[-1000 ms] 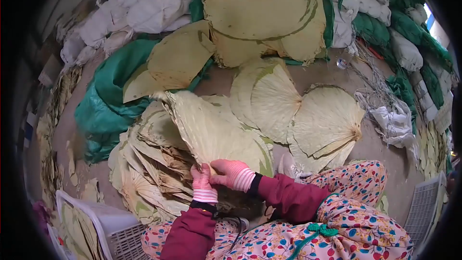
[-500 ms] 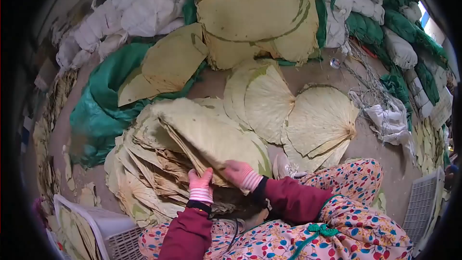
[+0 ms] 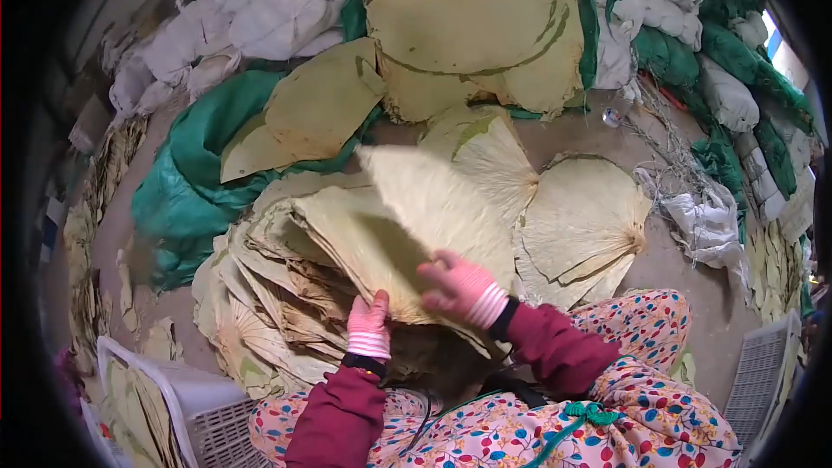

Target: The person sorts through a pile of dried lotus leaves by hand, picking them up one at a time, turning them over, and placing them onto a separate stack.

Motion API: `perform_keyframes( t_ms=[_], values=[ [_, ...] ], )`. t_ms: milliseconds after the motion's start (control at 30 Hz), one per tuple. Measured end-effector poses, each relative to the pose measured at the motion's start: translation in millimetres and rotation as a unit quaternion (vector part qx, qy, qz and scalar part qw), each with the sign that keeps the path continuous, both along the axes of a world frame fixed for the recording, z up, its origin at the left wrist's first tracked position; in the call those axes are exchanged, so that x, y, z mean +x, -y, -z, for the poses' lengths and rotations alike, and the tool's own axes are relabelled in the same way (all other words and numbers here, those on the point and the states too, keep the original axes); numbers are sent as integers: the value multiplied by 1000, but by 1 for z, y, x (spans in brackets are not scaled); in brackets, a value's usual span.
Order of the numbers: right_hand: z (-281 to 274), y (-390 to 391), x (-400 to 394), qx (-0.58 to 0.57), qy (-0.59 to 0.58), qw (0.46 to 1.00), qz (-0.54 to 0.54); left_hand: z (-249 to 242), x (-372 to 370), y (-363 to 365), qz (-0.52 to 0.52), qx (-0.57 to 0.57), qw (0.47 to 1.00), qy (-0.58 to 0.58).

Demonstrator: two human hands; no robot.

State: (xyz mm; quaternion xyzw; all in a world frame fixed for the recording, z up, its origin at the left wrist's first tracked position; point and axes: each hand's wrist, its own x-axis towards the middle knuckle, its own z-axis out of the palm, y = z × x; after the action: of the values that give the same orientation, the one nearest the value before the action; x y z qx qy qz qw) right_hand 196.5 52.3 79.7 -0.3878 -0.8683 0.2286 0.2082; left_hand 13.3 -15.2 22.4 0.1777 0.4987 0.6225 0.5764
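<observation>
Meanwhile, one dried leaf (image 3: 433, 208) stands lifted off the top of a fanned stack of leaves (image 3: 286, 277), which lies on the floor just in front of the person's knees. The right hand (image 3: 459, 286), in a pink glove, is curled round the leaf's lower edge and grips it. The left hand (image 3: 368, 325), gloved alike, lies flat with fingers loosely spread on the near end of the stack, pinning it and gripping nothing. By the look of it, the step in hand is peeling a single leaf free; the next move would call for swinging it clear without cracking it. Beyond the stack lie spread leaves (image 3: 581, 221), a green sheet (image 3: 186, 182) to its left and white sacks (image 3: 260, 9) farther back. A white crate (image 3: 186, 407) sits at the stack's near left.
</observation>
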Motion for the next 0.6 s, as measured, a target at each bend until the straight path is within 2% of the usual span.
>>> perform_keyframes(
  t_ms=[67,133,233,333,367,467,533,567,600],
  values=[
    [9,18,-26,-65,55,996,-39,-10,9,2,13,49,998,46],
    [18,23,-38,-138,93,984,-60,-13,7,7,47,40,998,14],
    [41,24,-36,-166,36,982,-82,-2,0,8,74,37,997,-6],
    [48,17,-24,-207,-50,971,-108,4,2,8,56,32,998,-20],
    [50,19,-25,-201,-58,974,-86,5,2,8,57,30,998,-2],
    [62,16,-23,-280,-128,951,-39,11,-4,6,57,15,998,23],
    [82,6,-12,-360,-184,904,138,23,-12,5,52,-9,999,5],
    [94,-16,5,-263,-206,929,161,5,-7,4,25,27,999,21],
    [79,-34,31,-136,-110,959,223,7,-9,5,21,19,1000,2]
  ],
)
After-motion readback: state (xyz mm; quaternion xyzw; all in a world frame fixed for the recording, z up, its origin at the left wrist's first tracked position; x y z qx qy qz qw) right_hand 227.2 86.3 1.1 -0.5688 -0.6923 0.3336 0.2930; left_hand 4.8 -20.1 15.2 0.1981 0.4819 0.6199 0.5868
